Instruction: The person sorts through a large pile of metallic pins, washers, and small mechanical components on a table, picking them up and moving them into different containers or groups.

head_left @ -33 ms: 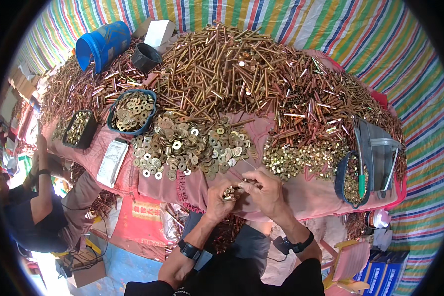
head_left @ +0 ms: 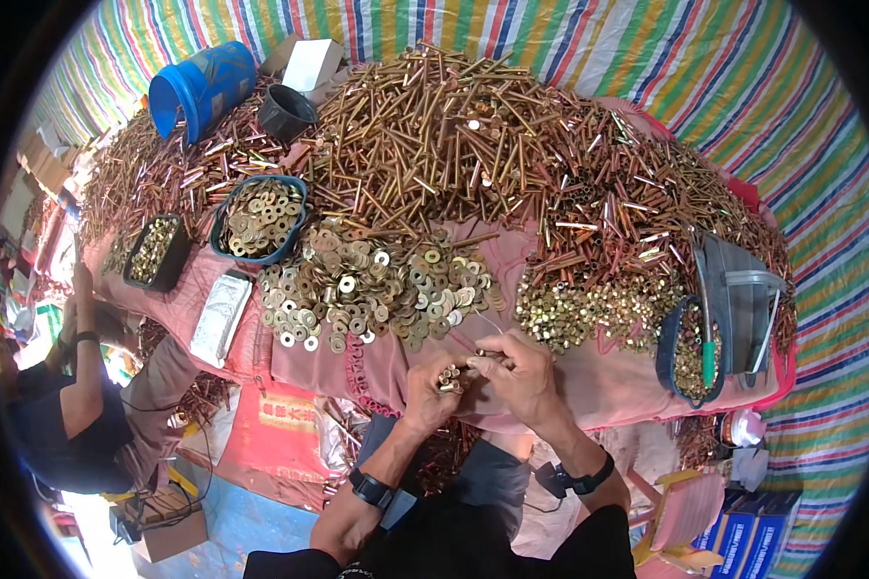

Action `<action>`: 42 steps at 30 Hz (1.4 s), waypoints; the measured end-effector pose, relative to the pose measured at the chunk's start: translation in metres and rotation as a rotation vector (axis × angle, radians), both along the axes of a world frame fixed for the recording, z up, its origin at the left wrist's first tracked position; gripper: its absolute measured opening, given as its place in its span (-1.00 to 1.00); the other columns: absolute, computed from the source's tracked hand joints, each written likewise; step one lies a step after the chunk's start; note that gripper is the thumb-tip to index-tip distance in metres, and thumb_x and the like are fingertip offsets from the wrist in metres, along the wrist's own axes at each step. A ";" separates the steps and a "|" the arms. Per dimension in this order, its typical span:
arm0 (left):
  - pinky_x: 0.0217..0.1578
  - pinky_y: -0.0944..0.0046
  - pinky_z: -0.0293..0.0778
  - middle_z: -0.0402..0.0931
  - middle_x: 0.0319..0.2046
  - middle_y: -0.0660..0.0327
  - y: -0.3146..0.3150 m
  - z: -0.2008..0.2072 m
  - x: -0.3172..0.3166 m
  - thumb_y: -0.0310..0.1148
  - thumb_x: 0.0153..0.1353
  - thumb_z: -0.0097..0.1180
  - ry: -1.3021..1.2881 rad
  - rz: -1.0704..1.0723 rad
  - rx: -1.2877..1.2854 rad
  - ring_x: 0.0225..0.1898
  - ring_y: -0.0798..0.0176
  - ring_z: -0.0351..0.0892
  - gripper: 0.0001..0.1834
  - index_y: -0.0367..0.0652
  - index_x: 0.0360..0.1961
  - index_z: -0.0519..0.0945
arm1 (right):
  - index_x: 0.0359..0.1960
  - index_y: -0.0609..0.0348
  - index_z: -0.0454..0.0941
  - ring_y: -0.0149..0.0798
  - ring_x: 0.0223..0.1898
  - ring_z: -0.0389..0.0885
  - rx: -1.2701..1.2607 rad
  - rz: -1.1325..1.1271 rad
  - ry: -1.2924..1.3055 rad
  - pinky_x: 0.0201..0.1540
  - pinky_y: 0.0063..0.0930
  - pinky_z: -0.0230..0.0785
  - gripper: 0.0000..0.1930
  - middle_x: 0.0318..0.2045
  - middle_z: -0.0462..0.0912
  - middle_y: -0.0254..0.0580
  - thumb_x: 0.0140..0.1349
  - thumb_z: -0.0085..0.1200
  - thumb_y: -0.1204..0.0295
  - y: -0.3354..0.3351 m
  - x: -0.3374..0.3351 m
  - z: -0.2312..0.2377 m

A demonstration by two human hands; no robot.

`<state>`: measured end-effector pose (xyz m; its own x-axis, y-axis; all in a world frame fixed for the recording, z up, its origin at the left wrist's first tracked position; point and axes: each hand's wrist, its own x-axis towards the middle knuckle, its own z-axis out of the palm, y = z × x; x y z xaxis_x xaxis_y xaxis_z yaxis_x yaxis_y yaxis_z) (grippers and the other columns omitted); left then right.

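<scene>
Close together over the near edge of the cloth, my two hands work at chest level. My left hand (head_left: 429, 396) is closed around a small bundle of gold-coloured bolts (head_left: 449, 378), their ends showing between the fingers. Beside it, my right hand (head_left: 523, 376) pinches a small brownish metal piece (head_left: 485, 354); most of it is hidden by the fingers. Just beyond my hands lies a heap of flat washers (head_left: 367, 289), and to the right a heap of small gold-coloured nuts (head_left: 589, 309). A large mound of long bolts (head_left: 434, 135) rises behind.
Tubs of washers (head_left: 299, 232) and nuts (head_left: 154, 280) stand left; another nut tub (head_left: 664, 362) sits right, beside a grey plastic container (head_left: 743, 280) and a green-handled tool (head_left: 709, 365). A blue bucket (head_left: 224, 92) lies tipped at the back. Another person (head_left: 77, 405) is at far left.
</scene>
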<state>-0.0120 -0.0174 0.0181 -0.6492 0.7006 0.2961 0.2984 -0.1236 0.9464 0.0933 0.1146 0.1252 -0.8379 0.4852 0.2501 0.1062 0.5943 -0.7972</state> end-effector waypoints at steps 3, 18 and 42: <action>-0.37 0.28 0.49 0.66 -0.39 0.21 0.000 -0.002 0.000 -0.61 0.23 0.38 -0.002 -0.009 0.009 -0.40 0.36 0.60 -0.84 -0.26 -0.19 0.68 | -0.12 0.27 0.68 -0.11 -0.28 0.72 0.017 -0.013 0.001 -0.23 -0.29 0.54 -0.83 -0.22 0.70 -0.08 0.28 0.32 0.55 0.000 0.002 -0.001; -0.38 0.23 0.47 0.61 -0.41 0.15 0.000 -0.002 -0.003 -0.58 0.21 0.37 0.053 -0.010 0.039 -0.43 0.24 0.60 -0.82 -0.27 -0.16 0.68 | -0.05 0.26 0.71 -0.12 -0.19 0.73 0.150 0.130 0.157 -0.14 -0.32 0.58 -0.78 -0.21 0.69 -0.05 0.28 0.33 0.56 0.010 0.001 -0.017; -0.38 0.18 0.51 0.64 -0.42 0.09 0.000 -0.005 -0.003 -0.58 0.22 0.36 0.008 -0.015 0.012 -0.44 0.16 0.65 -0.83 -0.25 -0.16 0.72 | -0.08 0.27 0.68 -0.30 -0.37 0.71 -0.005 -0.040 0.068 -0.31 -0.38 0.55 -0.75 -0.28 0.73 -0.15 0.29 0.41 0.42 -0.004 0.010 -0.022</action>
